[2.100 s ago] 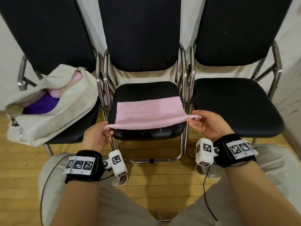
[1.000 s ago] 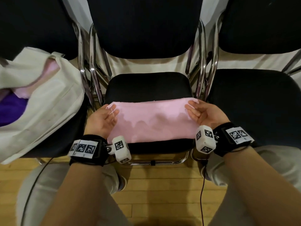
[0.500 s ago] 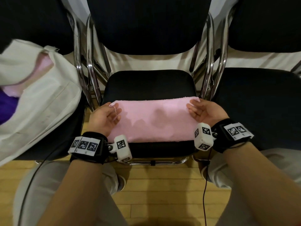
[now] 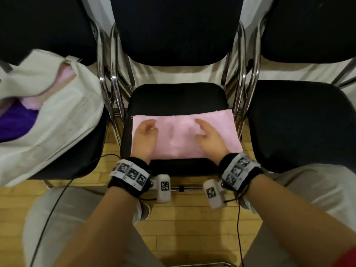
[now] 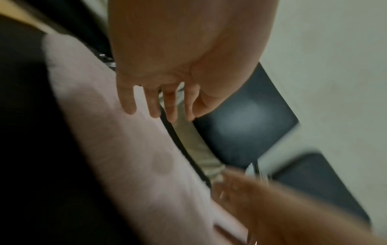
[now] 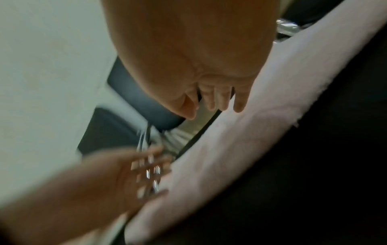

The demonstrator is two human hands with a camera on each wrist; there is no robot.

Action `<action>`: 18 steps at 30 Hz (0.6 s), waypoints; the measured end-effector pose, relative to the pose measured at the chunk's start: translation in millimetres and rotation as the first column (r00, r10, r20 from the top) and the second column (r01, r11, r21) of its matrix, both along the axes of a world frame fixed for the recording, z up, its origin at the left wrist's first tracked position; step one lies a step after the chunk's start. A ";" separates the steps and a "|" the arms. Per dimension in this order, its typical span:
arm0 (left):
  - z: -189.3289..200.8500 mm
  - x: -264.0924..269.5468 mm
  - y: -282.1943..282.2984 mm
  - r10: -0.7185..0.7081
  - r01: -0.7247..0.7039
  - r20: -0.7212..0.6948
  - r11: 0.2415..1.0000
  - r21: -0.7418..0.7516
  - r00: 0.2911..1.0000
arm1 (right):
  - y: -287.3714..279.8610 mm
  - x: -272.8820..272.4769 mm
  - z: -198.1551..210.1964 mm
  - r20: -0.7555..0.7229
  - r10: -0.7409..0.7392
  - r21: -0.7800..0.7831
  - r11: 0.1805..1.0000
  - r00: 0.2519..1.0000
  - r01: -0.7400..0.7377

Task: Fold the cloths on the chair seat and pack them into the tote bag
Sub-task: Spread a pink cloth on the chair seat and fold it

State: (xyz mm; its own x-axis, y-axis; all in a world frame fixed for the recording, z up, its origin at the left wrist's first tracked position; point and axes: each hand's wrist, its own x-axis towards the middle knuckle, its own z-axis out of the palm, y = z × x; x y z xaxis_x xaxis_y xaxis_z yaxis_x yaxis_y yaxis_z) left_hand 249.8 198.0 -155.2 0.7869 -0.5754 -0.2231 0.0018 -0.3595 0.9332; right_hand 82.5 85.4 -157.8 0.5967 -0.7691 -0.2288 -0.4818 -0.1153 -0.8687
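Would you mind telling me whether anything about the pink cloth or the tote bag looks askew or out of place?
Slightly. The pink cloth lies skewed on the chair seat, its right edge slanting outward toward the front. The tote bag slumps open on the neighbouring chair. Nothing looks spilled or damaged.

Pink cloth (image 4: pixel 185 135) on a black chair seat (image 4: pixel 177 97); cream tote bag (image 4: pixel 57 120) (purple cloth (image 4: pixel 13 126) inside).

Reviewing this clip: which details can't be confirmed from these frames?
- Tote bag contents: head view's left edge and the bag's flap hide most; only some purple and pink fabric shows.
- Whether left hand and right hand touch the pink cloth: both wrist views are motion-blurred.
- The cloth's layer count: only its top shows.
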 end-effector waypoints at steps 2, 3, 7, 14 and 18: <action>-9.9 -16.1 8.3 -0.232 0.198 0.214 0.966 0.168 0.949 | 29.9 6.4 -10.5 -0.218 0.283 -0.225 0.917 0.934 -0.330; -17.4 -21.8 12.4 -0.357 0.278 0.331 0.923 0.265 0.873 | 40.9 8.8 -16.2 -0.306 0.363 -0.293 0.844 0.880 -0.449; -42.2 -36.5 28.8 -0.717 0.342 0.409 0.654 0.675 0.564 | 59.7 9.3 -35.8 -0.543 0.448 -0.348 0.650 0.710 -0.676; -59.9 -30.1 55.5 -0.798 0.250 0.381 0.532 0.809 0.466 | 43.7 -29.5 -48.0 -0.777 0.333 -0.298 0.553 0.534 -0.778; -58.5 -19.2 58.7 -0.773 0.242 0.369 0.545 0.803 0.516 | 26.4 -56.4 -50.0 -0.778 0.265 -0.341 0.584 0.570 -0.737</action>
State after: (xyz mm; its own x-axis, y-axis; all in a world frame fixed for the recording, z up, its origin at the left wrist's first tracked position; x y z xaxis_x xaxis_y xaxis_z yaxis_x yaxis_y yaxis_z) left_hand 230.6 256.7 -213.8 0.4500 -0.8493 -0.2760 -0.8529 -0.5003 0.1491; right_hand 26.2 111.8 -207.9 0.8233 -0.4670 -0.3227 -0.5060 -0.8614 -0.0445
